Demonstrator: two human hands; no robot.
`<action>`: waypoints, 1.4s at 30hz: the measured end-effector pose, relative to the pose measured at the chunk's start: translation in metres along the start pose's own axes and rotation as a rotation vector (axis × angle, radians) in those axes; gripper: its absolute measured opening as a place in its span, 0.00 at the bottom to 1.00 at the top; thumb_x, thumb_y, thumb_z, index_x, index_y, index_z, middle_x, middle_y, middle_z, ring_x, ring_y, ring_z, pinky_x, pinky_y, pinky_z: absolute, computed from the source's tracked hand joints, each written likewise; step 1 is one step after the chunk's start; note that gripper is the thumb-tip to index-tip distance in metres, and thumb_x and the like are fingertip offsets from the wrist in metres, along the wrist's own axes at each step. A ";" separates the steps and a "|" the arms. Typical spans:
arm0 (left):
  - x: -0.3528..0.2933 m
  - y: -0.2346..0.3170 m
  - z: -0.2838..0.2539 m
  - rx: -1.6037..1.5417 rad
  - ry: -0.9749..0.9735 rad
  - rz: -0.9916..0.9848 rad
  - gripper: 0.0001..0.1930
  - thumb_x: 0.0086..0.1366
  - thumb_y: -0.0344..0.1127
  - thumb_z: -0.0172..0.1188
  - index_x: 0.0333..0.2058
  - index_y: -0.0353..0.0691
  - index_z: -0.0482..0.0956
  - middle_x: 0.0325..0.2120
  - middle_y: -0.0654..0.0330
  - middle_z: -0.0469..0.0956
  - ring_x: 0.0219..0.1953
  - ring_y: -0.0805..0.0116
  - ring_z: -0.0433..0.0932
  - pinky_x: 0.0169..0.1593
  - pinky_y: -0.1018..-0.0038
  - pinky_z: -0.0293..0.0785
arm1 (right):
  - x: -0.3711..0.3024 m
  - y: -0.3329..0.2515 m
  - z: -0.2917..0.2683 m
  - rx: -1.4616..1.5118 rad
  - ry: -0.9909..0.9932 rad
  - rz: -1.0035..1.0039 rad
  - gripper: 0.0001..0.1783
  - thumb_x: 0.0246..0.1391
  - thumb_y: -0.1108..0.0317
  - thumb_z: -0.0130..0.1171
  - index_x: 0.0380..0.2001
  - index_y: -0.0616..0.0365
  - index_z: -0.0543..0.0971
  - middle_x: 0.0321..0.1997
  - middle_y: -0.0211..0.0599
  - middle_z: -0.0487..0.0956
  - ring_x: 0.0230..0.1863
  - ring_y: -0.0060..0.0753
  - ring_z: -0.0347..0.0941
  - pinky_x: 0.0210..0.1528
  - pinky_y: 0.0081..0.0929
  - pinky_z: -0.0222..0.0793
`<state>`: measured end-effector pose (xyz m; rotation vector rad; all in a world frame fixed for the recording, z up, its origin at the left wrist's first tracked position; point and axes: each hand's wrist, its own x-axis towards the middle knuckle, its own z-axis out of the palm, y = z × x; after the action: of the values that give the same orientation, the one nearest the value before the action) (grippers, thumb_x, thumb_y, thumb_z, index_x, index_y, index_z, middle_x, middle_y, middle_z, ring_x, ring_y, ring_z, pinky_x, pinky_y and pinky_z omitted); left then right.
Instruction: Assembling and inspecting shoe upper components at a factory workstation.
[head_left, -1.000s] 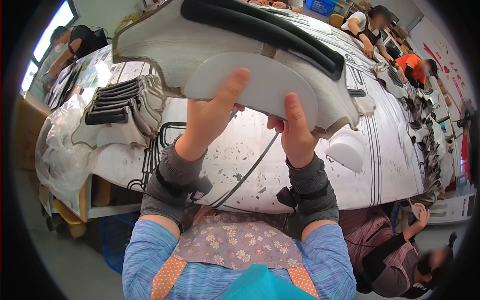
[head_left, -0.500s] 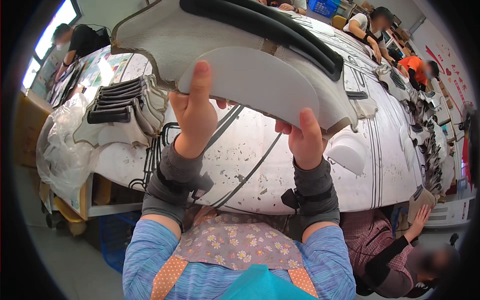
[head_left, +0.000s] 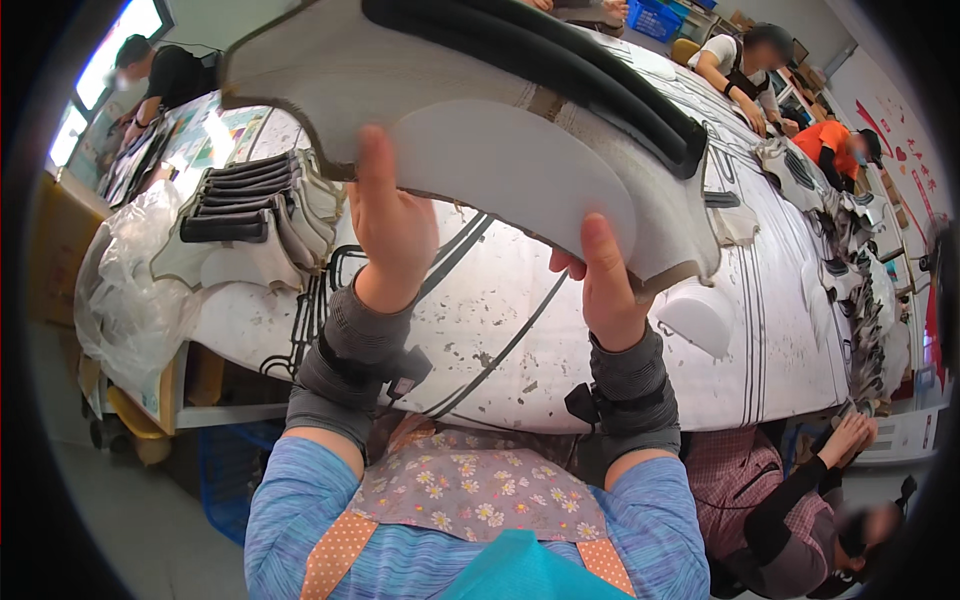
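With left hand [head_left: 392,235] and right hand [head_left: 614,295], we gripped the off-white fabric panel [head_left: 295,75] (black padded band [head_left: 530,65] along its top) by the white half-moon insert [head_left: 510,165].

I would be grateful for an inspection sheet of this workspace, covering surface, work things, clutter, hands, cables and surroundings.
Surface: white worktable, flecked with dark marks and crossed by dark lines.
Work things: pale panel, held up, with a black padded strip along the top and a white half-oval piece against its face.
Clutter: stack of similar panels and clear plastic bag at left; white curved pieces at right.
Hands: left and right at the panel's lower edge, thumbs in front; left thumb blurred.
Cables: cannot tell whether any dark table line is a cord.
Surroundings: several co-workers, including one in orange; blue crate at back.
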<state>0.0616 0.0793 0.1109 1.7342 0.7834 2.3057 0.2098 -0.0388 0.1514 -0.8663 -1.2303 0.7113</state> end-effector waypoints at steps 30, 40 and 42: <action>0.021 0.045 0.003 -1.150 -0.132 -0.993 0.15 0.66 0.38 0.52 0.48 0.38 0.70 0.45 0.61 0.73 0.50 0.67 0.71 0.56 0.68 0.63 | -0.011 0.041 0.007 -0.646 -0.155 -0.247 0.12 0.54 0.68 0.56 0.40 0.62 0.74 0.31 0.36 0.77 0.31 0.31 0.75 0.33 0.24 0.69; 0.010 0.052 0.009 -1.203 -0.219 -1.216 0.12 0.63 0.40 0.54 0.42 0.42 0.70 0.35 0.61 0.75 0.39 0.67 0.75 0.39 0.70 0.72 | -0.008 0.032 0.014 -0.359 -0.097 -0.132 0.12 0.53 0.68 0.57 0.40 0.62 0.76 0.33 0.39 0.78 0.33 0.36 0.76 0.36 0.27 0.71; 0.012 0.051 0.008 -1.129 -0.198 -1.198 0.11 0.63 0.38 0.55 0.42 0.41 0.70 0.35 0.62 0.75 0.40 0.68 0.75 0.39 0.70 0.72 | -0.009 0.034 0.010 -0.482 -0.134 -0.177 0.12 0.53 0.69 0.57 0.41 0.62 0.76 0.33 0.39 0.78 0.33 0.36 0.76 0.36 0.27 0.71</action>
<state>0.0749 0.0432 0.1474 0.6088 0.1987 1.2117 0.1984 -0.0273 0.1185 -1.0966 -1.6121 0.3346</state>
